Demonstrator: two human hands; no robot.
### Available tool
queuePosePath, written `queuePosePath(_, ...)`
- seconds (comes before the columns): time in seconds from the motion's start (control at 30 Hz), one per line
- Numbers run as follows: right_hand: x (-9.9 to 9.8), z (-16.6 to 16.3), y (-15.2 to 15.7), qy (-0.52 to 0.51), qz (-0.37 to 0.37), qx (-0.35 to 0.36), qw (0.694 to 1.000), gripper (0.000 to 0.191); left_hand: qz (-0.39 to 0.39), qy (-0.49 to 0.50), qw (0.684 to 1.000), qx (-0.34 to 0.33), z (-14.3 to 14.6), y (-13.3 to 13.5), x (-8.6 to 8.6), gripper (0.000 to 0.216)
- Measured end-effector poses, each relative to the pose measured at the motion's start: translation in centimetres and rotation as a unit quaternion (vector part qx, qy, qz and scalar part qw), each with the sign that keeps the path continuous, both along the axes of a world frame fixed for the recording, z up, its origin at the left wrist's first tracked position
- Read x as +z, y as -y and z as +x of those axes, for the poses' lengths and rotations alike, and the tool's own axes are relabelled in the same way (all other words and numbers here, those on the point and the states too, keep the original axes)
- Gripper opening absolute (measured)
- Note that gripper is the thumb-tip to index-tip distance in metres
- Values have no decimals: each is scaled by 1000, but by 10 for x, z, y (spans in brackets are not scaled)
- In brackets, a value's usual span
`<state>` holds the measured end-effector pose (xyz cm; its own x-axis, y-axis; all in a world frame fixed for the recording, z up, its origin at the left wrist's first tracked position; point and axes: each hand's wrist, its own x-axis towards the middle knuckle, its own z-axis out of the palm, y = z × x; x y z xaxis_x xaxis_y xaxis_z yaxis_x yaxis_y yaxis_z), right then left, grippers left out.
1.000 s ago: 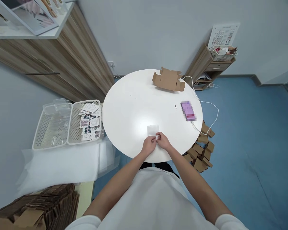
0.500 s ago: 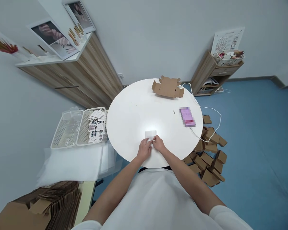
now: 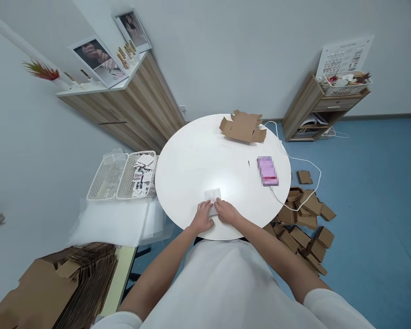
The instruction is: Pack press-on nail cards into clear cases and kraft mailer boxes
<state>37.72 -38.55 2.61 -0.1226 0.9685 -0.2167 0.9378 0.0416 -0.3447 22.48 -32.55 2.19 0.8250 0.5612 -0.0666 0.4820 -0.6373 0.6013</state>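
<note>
A small, flat white packet (image 3: 213,195), which looks like folded foam sheet, lies near the front edge of the round white table (image 3: 181,169). Over its left side and lower left corner, my left hand (image 3: 202,217) has its fingers bent and pressing on the packet. From the right, my right hand (image 3: 226,212) pinches the packet with curled fingers close to the left fingertips. Both hands rest low, by the tabletop, and hide the packet's lower part.
An unfolded cardboard box (image 3: 243,127) lies at the table's back, with a blurred purple phone (image 3: 267,171) on a white cable at right. Left stand white baskets (image 3: 121,194) of small cards, foam sheets (image 3: 106,224) and stacked flat cardboard (image 3: 44,288). Folded boxes (image 3: 299,235) cover the floor at right.
The view has turned slightly left. My hands have shifted slightly on the packet, which lies at a small tilt; my right fingers reach further over it.
</note>
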Motion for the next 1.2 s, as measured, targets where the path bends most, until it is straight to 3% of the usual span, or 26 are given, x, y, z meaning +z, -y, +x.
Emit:
queuePosePath(0.13, 4, 6, 14, -60, -11, 18, 998, 31, -33, -7, 999, -12, -2, 5, 12, 51)
queuePosePath(0.3, 5, 21, -2, -203, -40, -123, 971, 12, -176, -56, 982, 45, 24, -24, 25, 25)
queuePosePath(0.4, 3, 31, -27, -283, -86, -217, 930, 14, -234, -66, 958, 152, 42, -45, 22, 22)
queuePosePath(0.53, -8, 35, -41, -291, -85, -278, 912, 16, -227, -82, 927, 288, 51, -52, 9, 33)
queuePosePath(0.7, -20, 22, -31, -299, 34, -371, 878, 28, -118, -61, 921, 366, 50, -43, -2, 46)
queuePosePath(0.83, -20, 16, -23, -308, 50, -361, 879, 12, -167, -15, 912, 375, 43, -35, -4, 28)
queuePosePath(1.07, -14, 11, 0, -290, 14, -316, 903, 34, -183, 21, 915, 359, 26, -15, -11, 34)
queuePosePath(1.2, -14, -1, 8, -346, -17, -347, 872, 49, -208, 24, 904, 374, 25, -12, -14, 27)
